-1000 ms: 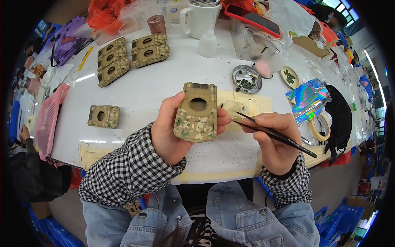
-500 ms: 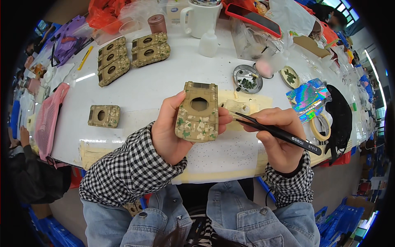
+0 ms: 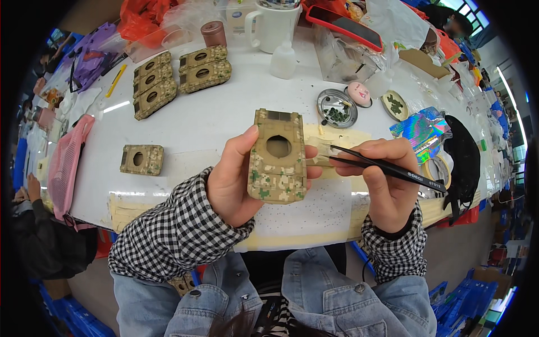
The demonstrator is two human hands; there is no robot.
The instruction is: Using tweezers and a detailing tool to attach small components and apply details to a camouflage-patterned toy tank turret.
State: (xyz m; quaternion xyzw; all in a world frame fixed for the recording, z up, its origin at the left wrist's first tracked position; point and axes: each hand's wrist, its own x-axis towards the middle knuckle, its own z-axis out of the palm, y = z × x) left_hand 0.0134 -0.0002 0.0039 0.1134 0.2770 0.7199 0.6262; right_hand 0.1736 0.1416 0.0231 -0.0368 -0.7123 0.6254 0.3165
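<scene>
My left hand (image 3: pixel 233 182) is closed around a model tank hull (image 3: pixel 275 182) in pixel camouflage, with a round hole in its top. The thumb presses its left side and fingertips show past its right edge. In my right hand (image 3: pixel 387 180) is a pair of black tweezers (image 3: pixel 393 169), gripped between thumb and fingers. Their tips point left, a little apart from the hull's right side. Whether the tips hold any small part cannot be made out. Below the hands lies a white sheet (image 3: pixel 314 224) dotted with tiny dark specks.
One more hull (image 3: pixel 141 159) sits to the left, and several stand grouped (image 3: pixel 154 96) at the back left. A round dish (image 3: pixel 337 108) of small green parts, a small lid (image 3: pixel 395 105), a tape roll (image 3: pixel 437 171), a squeeze bottle (image 3: pixel 283 60) and a white mug (image 3: pixel 274 28) surround the work.
My left hand has shifted the hull slightly right. The tweezers have moved a little right, so their tips now show beyond the left fingertips.
</scene>
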